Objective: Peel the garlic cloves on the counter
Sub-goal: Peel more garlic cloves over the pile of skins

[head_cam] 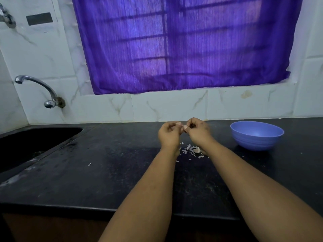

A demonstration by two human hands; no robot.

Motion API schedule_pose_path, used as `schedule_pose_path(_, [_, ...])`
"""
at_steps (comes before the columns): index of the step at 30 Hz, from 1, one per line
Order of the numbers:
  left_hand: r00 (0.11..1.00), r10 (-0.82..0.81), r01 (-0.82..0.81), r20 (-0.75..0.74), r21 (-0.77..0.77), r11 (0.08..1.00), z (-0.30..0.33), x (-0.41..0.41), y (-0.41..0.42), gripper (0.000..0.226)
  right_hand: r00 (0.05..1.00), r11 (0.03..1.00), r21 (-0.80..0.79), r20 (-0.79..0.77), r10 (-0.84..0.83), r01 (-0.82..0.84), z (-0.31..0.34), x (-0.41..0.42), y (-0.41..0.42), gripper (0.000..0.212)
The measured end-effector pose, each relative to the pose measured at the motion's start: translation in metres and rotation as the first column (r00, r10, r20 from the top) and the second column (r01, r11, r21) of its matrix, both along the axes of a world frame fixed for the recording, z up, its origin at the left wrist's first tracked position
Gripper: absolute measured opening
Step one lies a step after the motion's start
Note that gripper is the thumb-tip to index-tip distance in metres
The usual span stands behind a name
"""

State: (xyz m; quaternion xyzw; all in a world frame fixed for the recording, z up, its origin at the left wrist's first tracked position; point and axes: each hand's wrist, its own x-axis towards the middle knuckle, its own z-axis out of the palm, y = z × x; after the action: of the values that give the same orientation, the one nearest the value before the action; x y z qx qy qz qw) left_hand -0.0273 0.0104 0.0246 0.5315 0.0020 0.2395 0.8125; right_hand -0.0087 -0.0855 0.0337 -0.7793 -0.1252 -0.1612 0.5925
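Both hands are meeting above the black table [104, 172]: left hand [169, 132] and right hand [197, 131] are curling their fingers [185, 126] around a small pale clove [183, 127], mostly hidden between them. Peels [191, 149] are lying beneath the wrists; a blue bowl [257, 135] is sitting at 3 o'clock.

Legible text, labels, brands, numbers, signs: none. One candidate only: a dark rectangular patch [39, 18] on the white wall tile, upper left, beside the purple curtain [183, 44]; its face shows no characters that can be read. Blue bowl [257, 136] on the black counter [87, 172]: plain, no marking seen.
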Motion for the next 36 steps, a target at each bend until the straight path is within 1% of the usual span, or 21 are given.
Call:
schedule_pose_path(2, [0.997, -0.058, 0.048, -0.044, -0.211, 0.976, 0.005, 0.001, 0.010, 0.016, 0.994, 0.988, 0.129, -0.054, 0.093, -0.085, 0.002, 0.002, -0.002, 0.023])
schedule_pose_path(3, [0.996, -0.080, 0.066, -0.039, -0.270, 0.961, 0.007, 0.002, 0.016, 0.016, 0.991, 0.981, 0.166, -0.062, 0.117, -0.106, 0.004, 0.002, -0.003, 0.022])
schedule_pose_path(5, [0.995, -0.096, 0.088, -0.009, -0.316, 0.945, 0.010, 0.003, 0.024, 0.015, 0.995, 0.987, 0.142, -0.051, 0.082, -0.074, 0.005, 0.005, -0.008, 0.022])
schedule_pose_path(7, [0.994, -0.107, 0.103, 0.005, -0.316, 0.943, 0.011, 0.001, 0.023, 0.014, 1.000, 0.999, 0.036, -0.023, -0.004, 0.004, 0.004, 0.007, -0.014, 0.020])
schedule_pose_path(10, [0.991, -0.136, 0.135, 0.017, -0.284, 0.949, 0.008, 0.002, 0.017, 0.014, 0.995, 0.987, -0.122, 0.019, -0.102, 0.104, 0.006, 0.005, -0.024, 0.013])
schedule_pose_path(11, [0.990, -0.142, 0.142, 0.021, -0.269, 0.953, 0.007, 0.003, 0.016, 0.015, 0.991, 0.976, -0.175, 0.047, -0.122, 0.128, 0.008, 0.004, -0.027, 0.011])
schedule_pose_path(13, [0.989, -0.146, 0.147, 0.023, -0.236, 0.960, 0.006, 0.004, 0.015, 0.016, 0.987, 0.952, -0.266, 0.087, -0.135, 0.153, 0.010, 0.000, -0.032, 0.013])
schedule_pose_path(15, [0.989, -0.149, 0.150, 0.020, -0.196, 0.969, 0.005, 0.004, 0.013, 0.019, 0.984, 0.918, -0.356, 0.084, -0.157, 0.177, 0.011, -0.001, -0.034, 0.013])
schedule_pose_path(17, [0.988, -0.157, 0.157, 0.014, -0.162, 0.974, 0.004, 0.004, 0.011, 0.022, 0.982, 0.900, -0.393, 0.066, -0.176, 0.187, 0.012, -0.001, -0.034, 0.013])
schedule_pose_path(20, [0.988, -0.158, 0.157, 0.001, -0.113, 0.981, 0.004, 0.003, 0.010, 0.019, 0.984, 0.921, -0.346, 0.041, -0.174, 0.178, 0.012, -0.003, -0.033, 0.015])
schedule_pose_path(23, [0.990, -0.142, 0.141, 0.000, -0.078, 0.987, 0.003, 0.005, 0.010, 0.018, 0.977, 0.923, -0.323, 0.089, -0.192, 0.210, 0.014, -0.003, -0.033, 0.018])
schedule_pose_path(26, [0.991, -0.135, 0.135, -0.004, -0.042, 0.990, 0.001, 0.006, 0.008, 0.024, 0.982, 0.940, -0.296, 0.138, -0.130, 0.167, 0.013, -0.003, -0.031, 0.022])
schedule_pose_path(29, [0.989, -0.146, 0.146, -0.003, -0.009, 0.989, 0.000, 0.006, 0.007, 0.017, 0.987, 0.951, -0.279, 0.128, -0.099, 0.132, 0.012, -0.003, -0.028, 0.031])
schedule_pose_path(31, [0.988, -0.153, 0.153, -0.010, 0.018, 0.988, 0.000, 0.006, 0.006, 0.010, 0.988, 0.972, -0.194, 0.101, -0.117, 0.134, 0.013, -0.001, -0.026, 0.034])
schedule_pose_path(33, [0.989, -0.148, 0.149, -0.025, 0.048, 0.988, 0.000, 0.005, 0.006, 0.008, 0.994, 0.994, -0.050, 0.056, -0.097, 0.100, 0.014, 0.004, -0.025, 0.033])
schedule_pose_path(34, [0.989, -0.143, 0.145, -0.031, 0.069, 0.987, 0.000, 0.005, 0.005, 0.008, 0.997, 0.998, 0.009, 0.030, -0.070, 0.070, 0.014, 0.005, -0.024, 0.031])
schedule_pose_path(36, [0.990, -0.140, 0.142, -0.030, 0.113, 0.983, 0.000, 0.004, 0.005, 0.011, 1.000, 0.998, 0.056, 0.008, -0.008, 0.007, 0.012, 0.008, -0.024, 0.017])
